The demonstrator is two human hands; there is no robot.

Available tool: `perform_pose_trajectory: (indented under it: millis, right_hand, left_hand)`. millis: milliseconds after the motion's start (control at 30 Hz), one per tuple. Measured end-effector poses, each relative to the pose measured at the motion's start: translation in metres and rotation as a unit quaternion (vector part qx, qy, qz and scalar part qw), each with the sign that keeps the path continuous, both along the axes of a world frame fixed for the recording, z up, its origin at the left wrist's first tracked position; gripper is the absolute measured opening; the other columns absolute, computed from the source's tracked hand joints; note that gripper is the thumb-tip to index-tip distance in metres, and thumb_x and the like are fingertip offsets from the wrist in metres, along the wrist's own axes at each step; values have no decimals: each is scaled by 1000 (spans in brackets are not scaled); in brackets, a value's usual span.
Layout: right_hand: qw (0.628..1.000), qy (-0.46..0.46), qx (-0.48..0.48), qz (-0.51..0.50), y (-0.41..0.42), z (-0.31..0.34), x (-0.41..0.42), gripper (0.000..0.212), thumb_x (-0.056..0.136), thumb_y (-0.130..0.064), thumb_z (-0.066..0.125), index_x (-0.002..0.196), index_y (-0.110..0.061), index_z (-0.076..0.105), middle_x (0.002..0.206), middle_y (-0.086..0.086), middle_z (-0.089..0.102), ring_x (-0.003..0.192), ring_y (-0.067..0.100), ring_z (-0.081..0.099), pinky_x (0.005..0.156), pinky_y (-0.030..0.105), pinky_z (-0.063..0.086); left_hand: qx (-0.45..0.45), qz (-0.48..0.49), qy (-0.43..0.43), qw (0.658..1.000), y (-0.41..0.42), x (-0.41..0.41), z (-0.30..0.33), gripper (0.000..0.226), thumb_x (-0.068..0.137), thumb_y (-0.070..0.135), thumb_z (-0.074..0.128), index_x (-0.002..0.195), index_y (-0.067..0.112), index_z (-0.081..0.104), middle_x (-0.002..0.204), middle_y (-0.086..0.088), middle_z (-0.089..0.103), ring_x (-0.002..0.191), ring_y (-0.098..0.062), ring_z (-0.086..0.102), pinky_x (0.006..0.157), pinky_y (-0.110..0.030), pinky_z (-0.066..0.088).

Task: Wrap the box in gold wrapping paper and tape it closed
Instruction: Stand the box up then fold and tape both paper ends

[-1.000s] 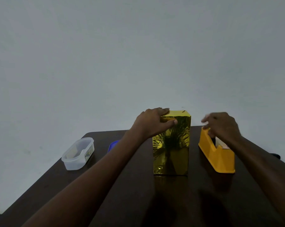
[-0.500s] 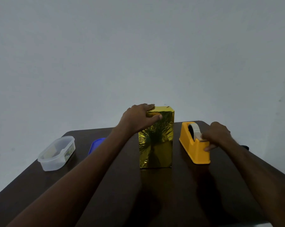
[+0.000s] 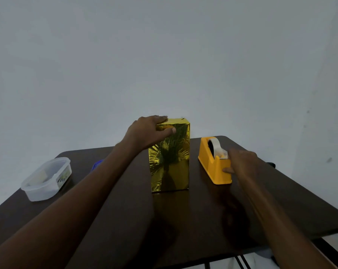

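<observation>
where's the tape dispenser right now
In the head view, the orange plastic tape dispenser stands on the dark wooden table, right of the upright gold-wrapped box, with the right hand at its near end.

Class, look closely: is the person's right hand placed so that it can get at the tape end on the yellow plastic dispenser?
Probably yes. The right hand already touches the yellow plastic tape dispenser at its cutter end, beside the loose tape end, with nothing between them. The left hand holds the gold-wrapped box, apart.

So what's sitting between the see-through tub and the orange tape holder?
The head view shows the gold-wrapped box standing upright between the clear tub and the tape dispenser, with the left hand gripping its top corner and something blue behind the forearm.
</observation>
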State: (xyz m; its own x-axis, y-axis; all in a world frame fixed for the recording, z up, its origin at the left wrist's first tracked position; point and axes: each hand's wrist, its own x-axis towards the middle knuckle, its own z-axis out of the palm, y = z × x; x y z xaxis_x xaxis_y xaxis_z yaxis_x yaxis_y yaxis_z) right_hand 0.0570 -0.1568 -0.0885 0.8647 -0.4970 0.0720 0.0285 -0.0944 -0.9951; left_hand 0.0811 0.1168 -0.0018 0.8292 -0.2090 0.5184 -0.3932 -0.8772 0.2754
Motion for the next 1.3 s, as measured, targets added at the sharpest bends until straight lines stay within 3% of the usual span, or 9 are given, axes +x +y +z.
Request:
perform_pose_trajectory:
  millis: [67,200,333,433,500,667,967,1100,1300]
  right_hand:
    - [998,-6,-55,-21,2,-14,-1,24,92,-16,60,68,-11,59,71,2,61,61,13,62,65,28,59]
    - [998,-18,-32,-47,1,-39,-5,23,88,-18,65,66,-15,69,71,2,68,75,24,70,77,51,59]
    - [999,-7,20,-38,2,-49,-5,17,92,-21,67,78,-13,69,79,4,69,72,19,68,79,43,60]
    - [998,0,59,-38,2,-54,0,15,92,-20,68,88,-6,71,80,7,69,70,17,64,68,33,56]
    - [995,5,89,-46,5,-55,2,15,91,-21,68,87,-6,70,77,7,68,68,17,63,61,29,51]
    - [983,8,169,-73,18,-57,5,17,91,-17,68,76,-11,62,74,5,65,68,17,62,65,30,54]
    - [983,5,156,-93,22,-63,5,15,91,-19,68,96,-5,68,79,6,66,70,16,62,60,27,52]
    - [985,19,133,-107,28,-73,-1,15,92,-17,67,95,-3,69,84,10,69,65,14,60,55,25,46]
    - [989,-23,113,-88,28,-64,-18,12,93,-18,65,89,-7,69,78,5,68,64,14,60,59,26,48]
  left_hand:
    - [-4,-1,1,1000,1,0,0,81,74,78,45,139,31,53,143,4,55,128,-19,53,104,-41,42]
    - [1,-3,0,1000,-1,0,2,81,73,78,45,139,31,53,141,3,56,126,-20,54,102,-40,42]
    - [-2,-5,-1,1000,-1,-1,1,81,74,77,46,139,30,54,140,3,57,126,-20,55,101,-39,42]
    - [6,-2,-2,1000,1,-1,1,81,74,77,45,140,31,53,141,3,56,126,-20,54,100,-37,41]
    - [7,-4,-2,1000,1,-1,1,81,74,77,45,140,30,53,141,3,56,126,-21,54,101,-38,41]
    - [2,-5,-2,1000,-1,1,1,82,73,78,45,140,30,53,142,3,55,126,-21,54,102,-40,43]
    - [3,4,5,1000,1,1,-1,84,72,81,43,140,32,53,144,3,53,131,-21,50,106,-42,41]
    - [0,4,9,1000,1,2,-7,82,73,80,45,140,33,52,146,2,51,131,-22,50,106,-42,41]
    - [-3,-4,1,1000,0,2,-1,82,73,80,45,140,33,52,146,2,51,132,-22,50,106,-42,41]
